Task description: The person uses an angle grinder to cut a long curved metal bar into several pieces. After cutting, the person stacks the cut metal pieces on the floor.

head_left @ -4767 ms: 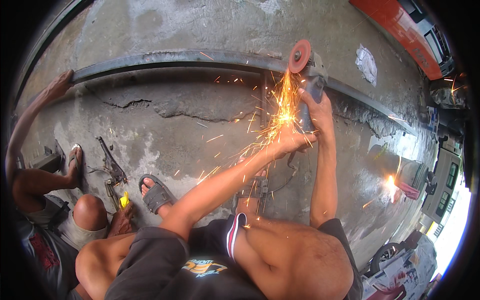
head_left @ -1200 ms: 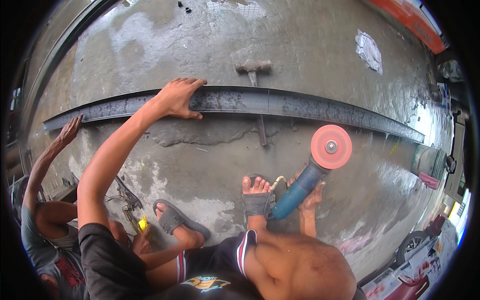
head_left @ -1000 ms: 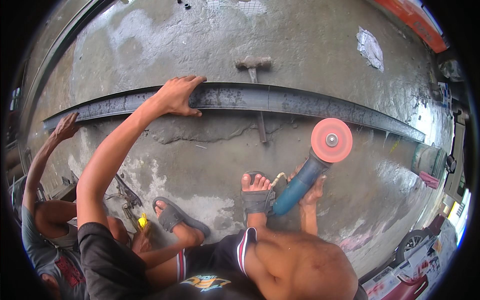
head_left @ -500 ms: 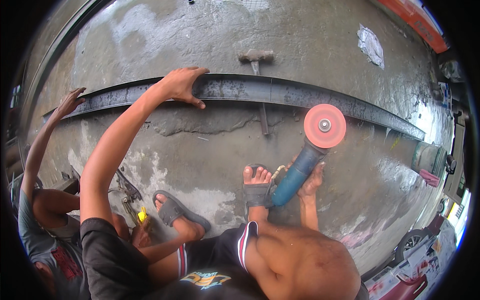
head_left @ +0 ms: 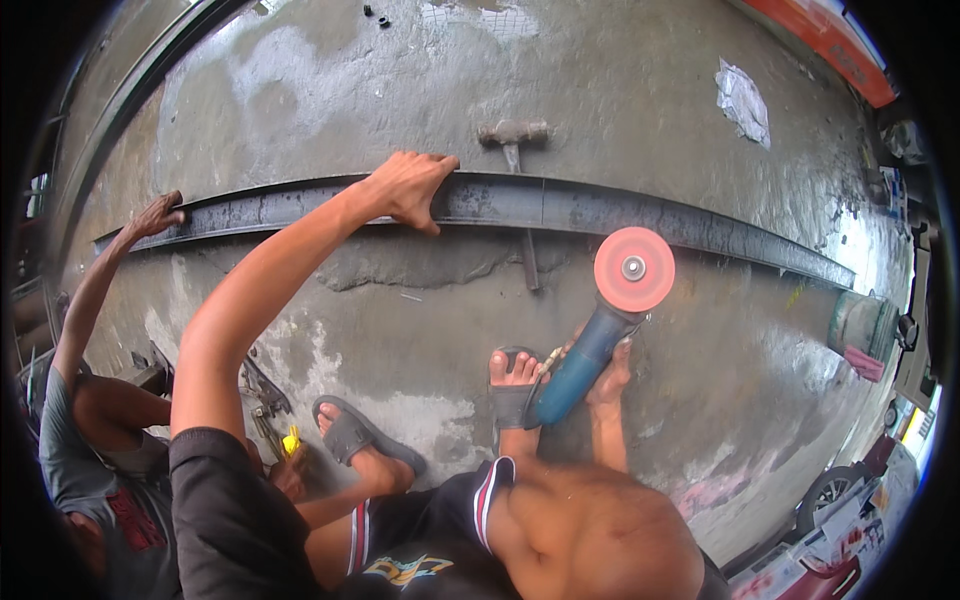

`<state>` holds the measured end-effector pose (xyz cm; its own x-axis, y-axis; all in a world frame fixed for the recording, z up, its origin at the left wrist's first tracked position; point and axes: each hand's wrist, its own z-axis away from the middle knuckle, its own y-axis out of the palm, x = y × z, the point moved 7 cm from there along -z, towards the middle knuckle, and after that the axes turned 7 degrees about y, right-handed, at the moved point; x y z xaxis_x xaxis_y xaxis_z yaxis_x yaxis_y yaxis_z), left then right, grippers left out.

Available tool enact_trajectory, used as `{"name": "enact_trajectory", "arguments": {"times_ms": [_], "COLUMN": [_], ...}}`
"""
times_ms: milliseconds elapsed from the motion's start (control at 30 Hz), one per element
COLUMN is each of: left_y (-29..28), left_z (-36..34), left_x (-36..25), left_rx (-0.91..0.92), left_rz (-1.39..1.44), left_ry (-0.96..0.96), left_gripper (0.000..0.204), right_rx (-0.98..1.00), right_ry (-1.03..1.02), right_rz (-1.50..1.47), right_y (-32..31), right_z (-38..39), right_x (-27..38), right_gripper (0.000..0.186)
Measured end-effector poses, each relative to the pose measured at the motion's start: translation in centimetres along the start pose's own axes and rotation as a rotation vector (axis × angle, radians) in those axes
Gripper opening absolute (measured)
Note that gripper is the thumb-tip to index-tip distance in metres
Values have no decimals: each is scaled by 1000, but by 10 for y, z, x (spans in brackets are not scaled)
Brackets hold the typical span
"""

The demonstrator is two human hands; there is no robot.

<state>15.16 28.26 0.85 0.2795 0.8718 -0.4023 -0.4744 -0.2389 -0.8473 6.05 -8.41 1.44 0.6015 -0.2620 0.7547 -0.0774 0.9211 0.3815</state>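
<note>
A long grey steel channel (head_left: 500, 200) lies across the floor, with a thin dark line across it right of my left hand. My left hand (head_left: 412, 190) spans the channel, fingers at its far edge and thumb at its near edge. My right hand (head_left: 612, 378) is wrapped round the body of a blue angle grinder (head_left: 578, 370). The grinder's reddish-pink disc (head_left: 634, 268) is on the near side of the channel, by its near edge; whether it touches cannot be told. Its disc looks smooth, perhaps spinning. Under the channel passes the handle of a hammer (head_left: 513, 132).
At left a co-worker's hand (head_left: 160, 215) rests on the channel's far end. My sandalled feet (head_left: 515, 385) stand near the grinder. A yellow object (head_left: 291, 440) lies by the co-worker. A greenish cylinder (head_left: 862, 325) stands near the channel's right end; a crumpled sheet (head_left: 742, 102) lies beyond.
My left hand has slid right along the channel. The grinder in my right hand has shifted a little to the left. The whole scene sits slightly lower in view.
</note>
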Motion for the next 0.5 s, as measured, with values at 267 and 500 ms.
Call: {"name": "enact_trajectory", "arguments": {"times_ms": [267, 500], "left_y": [-13, -38], "left_z": [14, 21], "left_x": [-7, -6], "left_rx": [-157, -366], "left_rz": [-51, -345], "left_ry": [8, -52], "left_gripper": [86, 87], "right_rx": [78, -47], "right_ry": [73, 32], "right_rz": [-12, -97], "right_y": [-16, -28], "right_z": [4, 3], "right_x": [-1, 7], "right_gripper": [75, 76]}}
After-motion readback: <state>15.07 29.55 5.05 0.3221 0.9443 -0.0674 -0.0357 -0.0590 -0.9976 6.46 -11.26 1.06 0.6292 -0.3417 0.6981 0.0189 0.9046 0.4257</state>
